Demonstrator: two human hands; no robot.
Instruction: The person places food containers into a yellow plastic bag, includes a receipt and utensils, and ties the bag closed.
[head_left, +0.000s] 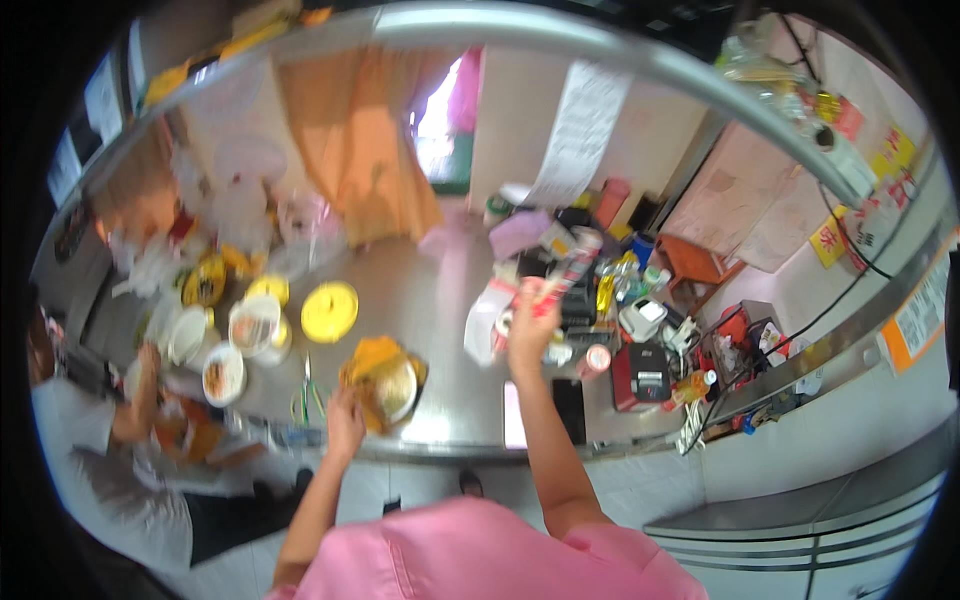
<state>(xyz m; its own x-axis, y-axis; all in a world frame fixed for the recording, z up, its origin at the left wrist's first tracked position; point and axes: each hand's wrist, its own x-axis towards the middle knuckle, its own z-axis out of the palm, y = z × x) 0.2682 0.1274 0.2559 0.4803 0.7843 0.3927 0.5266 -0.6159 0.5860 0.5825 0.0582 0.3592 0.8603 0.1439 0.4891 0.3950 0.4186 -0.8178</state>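
Observation:
My left hand (345, 426) pinches the near left edge of a yellow plastic bag (375, 360). Inside the opened bag sits a round white bowl (396, 390) with pale food in it. My right hand (532, 341) is stretched forward to the cluttered right part of the steel counter. Its fingers are at a blurred long red-and-white packet (574, 266); whether they grip it cannot be told. Scissors with green handles (306, 401) lie left of the bag. A round yellow lid (330, 311) rests behind them.
Open white tubs (255, 322) and a bowl of food (223, 373) stand at left, near a co-worker's arm (135, 409). Phones (568, 409) lie below my right forearm. A dark red box-shaped device (641, 377) and a bottle (697, 384) stand right. A metal rail (525, 22) arches overhead.

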